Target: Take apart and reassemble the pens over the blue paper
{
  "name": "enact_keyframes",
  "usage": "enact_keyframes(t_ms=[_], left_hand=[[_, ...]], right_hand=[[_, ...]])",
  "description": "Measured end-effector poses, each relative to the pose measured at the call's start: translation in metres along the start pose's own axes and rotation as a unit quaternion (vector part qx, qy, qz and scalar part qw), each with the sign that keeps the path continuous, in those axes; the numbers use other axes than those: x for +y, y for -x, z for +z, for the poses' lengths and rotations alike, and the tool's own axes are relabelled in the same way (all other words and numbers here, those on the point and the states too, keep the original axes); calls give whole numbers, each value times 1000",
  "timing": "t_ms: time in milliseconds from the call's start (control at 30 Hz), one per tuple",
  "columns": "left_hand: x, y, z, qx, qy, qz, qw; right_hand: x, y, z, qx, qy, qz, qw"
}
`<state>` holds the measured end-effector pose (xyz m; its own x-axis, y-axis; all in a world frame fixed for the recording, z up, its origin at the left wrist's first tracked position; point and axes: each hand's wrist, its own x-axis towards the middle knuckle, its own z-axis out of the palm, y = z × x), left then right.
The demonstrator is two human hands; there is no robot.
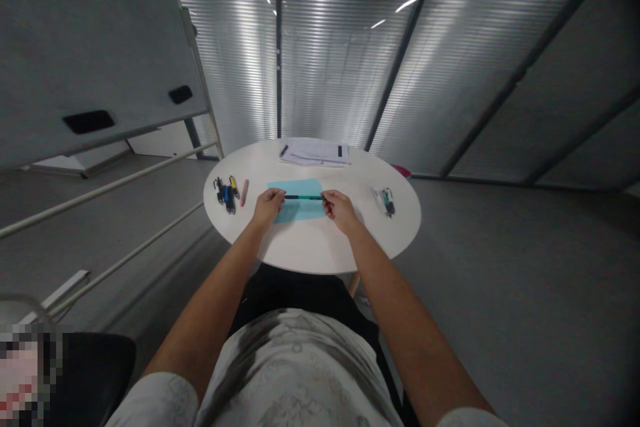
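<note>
A slim pen [305,197], green in the middle with dark ends, is held level between my two hands. My left hand [270,205] pinches its left end. At the other end, the fingers of my right hand [339,207] are closed on the pen. Beneath it a light blue sheet [303,212] lies on the round white table [300,250]. Whether the hands touch the sheet I cannot tell.
Several pens and markers [228,197] lie at the table's left, beside a pink stick-shaped item [245,193]. More pens [388,202] are at the right. Papers [315,152] are stacked at the far edge. A whiteboard frame [150,170] stands to the left.
</note>
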<state>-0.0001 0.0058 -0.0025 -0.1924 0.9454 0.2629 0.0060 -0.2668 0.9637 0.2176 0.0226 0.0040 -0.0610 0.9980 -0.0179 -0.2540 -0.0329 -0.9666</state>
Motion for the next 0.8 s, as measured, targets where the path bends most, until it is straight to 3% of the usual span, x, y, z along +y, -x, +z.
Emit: enact_keyframes(t_ms=[800], left_hand=[[-3, 0, -2, -1, -17, 3, 1000]], right_hand=[[-3, 3, 2, -8, 13, -7, 1000]])
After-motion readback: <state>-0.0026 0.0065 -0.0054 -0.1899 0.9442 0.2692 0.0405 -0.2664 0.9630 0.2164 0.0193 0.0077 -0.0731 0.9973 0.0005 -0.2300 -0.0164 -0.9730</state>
